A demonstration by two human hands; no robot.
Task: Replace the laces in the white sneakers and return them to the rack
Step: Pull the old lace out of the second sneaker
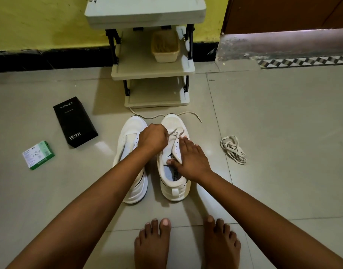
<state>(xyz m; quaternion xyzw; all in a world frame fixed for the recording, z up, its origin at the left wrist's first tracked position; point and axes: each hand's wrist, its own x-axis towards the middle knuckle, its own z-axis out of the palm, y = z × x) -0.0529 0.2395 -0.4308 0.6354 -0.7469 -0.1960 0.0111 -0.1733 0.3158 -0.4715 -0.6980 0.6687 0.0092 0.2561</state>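
Sneakers in white stand side by side on the tiled floor (283, 133), toes toward a pale shoe rack (153, 68) whose top shelf is cut off by the upper frame edge. Much of the left sneaker (130, 136) is hidden under the person's left forearm, so its eyelets are hard to make out. The left hand (153, 139) hovers over the gap between the shoes, fingers curled; its fingertips are hidden, but a lace (176, 133) runs out from under the knuckles, so the grip appears closed on that lace. The right hand (190, 158) lies flat on the right sneaker (173, 183), fingers straight along the eyelet flap and thumb pressing the tongue's edge near the opening; this grip is open, steadying the shoe. The lace crosses the lowest eyelets of the right sneaker, and its loose ends trail over the toe onto the floor before the rack. The insole print is only partly legible. A second lace, a tangled bundle (233, 149), lies on the floor well to the right of the shoes. On the rack's middle shelf sits a tan basket (165, 46). Left of the shoes lie a black box (75, 122) and a small green-and-white carton (38, 155). Bare feet (186, 243) show at the bottom.
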